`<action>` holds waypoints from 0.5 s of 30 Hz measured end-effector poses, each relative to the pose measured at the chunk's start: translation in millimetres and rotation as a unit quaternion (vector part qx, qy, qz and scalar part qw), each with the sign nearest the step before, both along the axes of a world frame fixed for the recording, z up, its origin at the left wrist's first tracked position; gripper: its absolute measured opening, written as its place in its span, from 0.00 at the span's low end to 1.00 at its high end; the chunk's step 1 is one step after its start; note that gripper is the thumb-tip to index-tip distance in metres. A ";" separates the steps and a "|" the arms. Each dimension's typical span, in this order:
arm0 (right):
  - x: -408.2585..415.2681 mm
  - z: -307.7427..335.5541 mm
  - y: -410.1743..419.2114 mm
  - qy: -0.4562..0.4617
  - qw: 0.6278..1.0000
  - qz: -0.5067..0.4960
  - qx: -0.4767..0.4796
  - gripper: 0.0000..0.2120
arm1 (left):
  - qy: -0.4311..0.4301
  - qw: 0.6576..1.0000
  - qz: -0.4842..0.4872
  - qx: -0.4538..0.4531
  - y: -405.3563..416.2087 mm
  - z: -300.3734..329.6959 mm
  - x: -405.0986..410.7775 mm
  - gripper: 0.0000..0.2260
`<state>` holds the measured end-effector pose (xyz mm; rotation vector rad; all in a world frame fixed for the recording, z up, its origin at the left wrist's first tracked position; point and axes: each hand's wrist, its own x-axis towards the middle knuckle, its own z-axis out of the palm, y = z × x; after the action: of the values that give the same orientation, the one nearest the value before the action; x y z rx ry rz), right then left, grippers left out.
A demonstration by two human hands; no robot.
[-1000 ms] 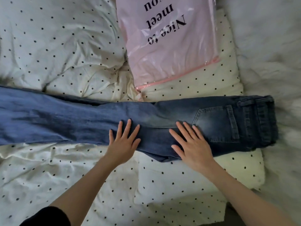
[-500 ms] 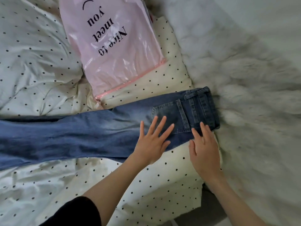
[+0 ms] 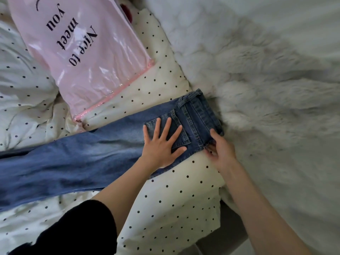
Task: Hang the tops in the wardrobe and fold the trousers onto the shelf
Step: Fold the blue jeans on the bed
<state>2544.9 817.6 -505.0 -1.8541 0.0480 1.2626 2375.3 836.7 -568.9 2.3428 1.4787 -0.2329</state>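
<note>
a pair of blue denim jeans (image 3: 77,159) lies flat across the bed, folded lengthwise into one long strip that runs from the left edge of the frame to just right of centre, where the darker waistband (image 3: 200,111) with its belt loops and stitched seams ends. the denim is faded pale along the leg and deepens toward the waist, and a square patch pocket (image 3: 173,129) with double stitching faces up. the left hand (image 3: 161,144) lies flat on that pocket, fingers straight and spread, palm pressing the cloth, so its grip is open. the right hand (image 3: 220,150) sits at the lower corner of the waistband, thumb on top of the denim and fingers curled at the hem; it pinches the edge of the jeans. a black sleeve (image 3: 82,227) covers the left upper arm at the bottom of the frame; the right forearm is bare. under the jeans is a crumpled, cream-white duvet (image 3: 174,208) with small black dots, soft and creased. a glossy pink plastic bag (image 3: 82,52) printed "nice to meet you", with a pink zip strip along its lower edge, lies in the upper left, just beside the jeans but apart from them. a shaggy white-grey fur throw (image 3: 266,89) fills the right side, touching the waistband end.
</note>
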 end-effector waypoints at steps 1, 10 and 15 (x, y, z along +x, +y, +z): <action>1.2 0.9 1.5 -0.004 1.000 0.010 -0.002 0.09 | 0.005 1.000 -0.003 -0.011 1.5 0.2 0.3 0.35; -34.7 33.1 3.1 -0.171 0.975 0.088 0.109 0.15 | -0.154 0.974 0.058 -0.155 -10.3 24.4 -28.6 0.25; -94.4 61.1 -14.8 -0.268 0.898 0.232 0.260 0.14 | -0.437 0.816 0.365 -0.103 -26.6 68.2 -87.1 0.21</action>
<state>2450.5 802.8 -443.9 -1.7061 -0.9880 0.8859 2288.2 810.1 -500.7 1.2204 1.5601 0.7439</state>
